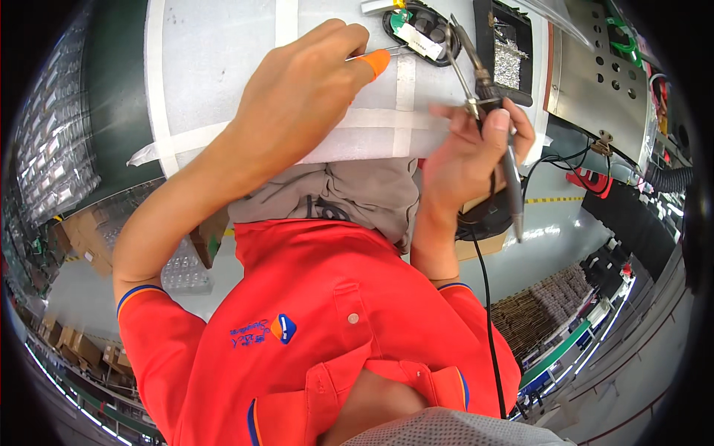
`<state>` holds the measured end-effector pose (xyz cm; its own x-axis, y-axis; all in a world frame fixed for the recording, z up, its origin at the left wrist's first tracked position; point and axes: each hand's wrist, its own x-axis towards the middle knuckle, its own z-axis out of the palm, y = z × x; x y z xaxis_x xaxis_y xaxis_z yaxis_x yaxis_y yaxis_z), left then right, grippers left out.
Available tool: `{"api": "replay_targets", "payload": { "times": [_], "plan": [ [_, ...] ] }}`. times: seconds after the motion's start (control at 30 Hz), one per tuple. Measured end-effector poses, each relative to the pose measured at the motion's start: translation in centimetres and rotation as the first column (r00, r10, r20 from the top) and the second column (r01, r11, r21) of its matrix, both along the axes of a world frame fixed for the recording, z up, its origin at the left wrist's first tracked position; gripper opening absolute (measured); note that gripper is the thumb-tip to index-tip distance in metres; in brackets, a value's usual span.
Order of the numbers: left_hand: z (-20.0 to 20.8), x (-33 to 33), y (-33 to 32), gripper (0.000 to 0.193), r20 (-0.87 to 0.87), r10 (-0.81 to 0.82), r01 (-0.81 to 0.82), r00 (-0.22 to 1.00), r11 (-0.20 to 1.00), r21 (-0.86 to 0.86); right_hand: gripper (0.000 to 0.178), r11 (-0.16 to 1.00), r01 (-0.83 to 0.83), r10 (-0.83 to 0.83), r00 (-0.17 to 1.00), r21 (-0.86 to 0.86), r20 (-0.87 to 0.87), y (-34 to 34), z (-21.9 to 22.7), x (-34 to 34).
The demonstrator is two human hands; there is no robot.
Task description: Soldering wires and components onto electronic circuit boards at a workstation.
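My left hand has its fingers pinched on thin metal tweezers, partly hidden by the fingers. An orange finger cot covers one of its fingertips. The tweezers reach toward a black oval housing, which bears a green circuit board and a white label. My right hand, slightly blurred, is closed round a soldering iron with its tip pointing away from me, beside the housing. A thin metal rod runs alongside the iron; a grey tapered handle sticks out below the hand.
Right of the housing stands a black tray with crumpled silver material inside. A perforated metal box is at the far right. White tape strips cross the pale work mat. A black cable hangs over my right side. Clear plastic trays stack at left.
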<state>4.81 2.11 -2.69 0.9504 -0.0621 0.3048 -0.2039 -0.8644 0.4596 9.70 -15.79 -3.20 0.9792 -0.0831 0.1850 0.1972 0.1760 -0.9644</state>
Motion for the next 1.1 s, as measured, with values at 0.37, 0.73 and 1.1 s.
{"api": "replay_targets", "payload": {
  "times": [0.37,0.73,1.1],
  "plan": [
    [-0.7,0.0,-0.8,0.004,0.101,0.105,-0.100,0.989,0.994,-0.050,0.019,0.967,-0.247,0.249,0.968,-0.059,0.040,0.3,0.3,3.1],
    [-4.6,3.2,-0.7,0.003,0.818,0.122,0.184,0.563,0.946,-0.267,0.023,0.967,-0.218,0.219,0.976,0.132,0.010,0.9,-0.5,3.2],
    [-4.3,1.4,-0.1,0.011,0.736,0.171,0.173,0.655,0.914,-0.366,0.021,0.984,-0.159,0.164,0.984,0.079,-0.066,0.9,0.0,0.8]
  ]
}}
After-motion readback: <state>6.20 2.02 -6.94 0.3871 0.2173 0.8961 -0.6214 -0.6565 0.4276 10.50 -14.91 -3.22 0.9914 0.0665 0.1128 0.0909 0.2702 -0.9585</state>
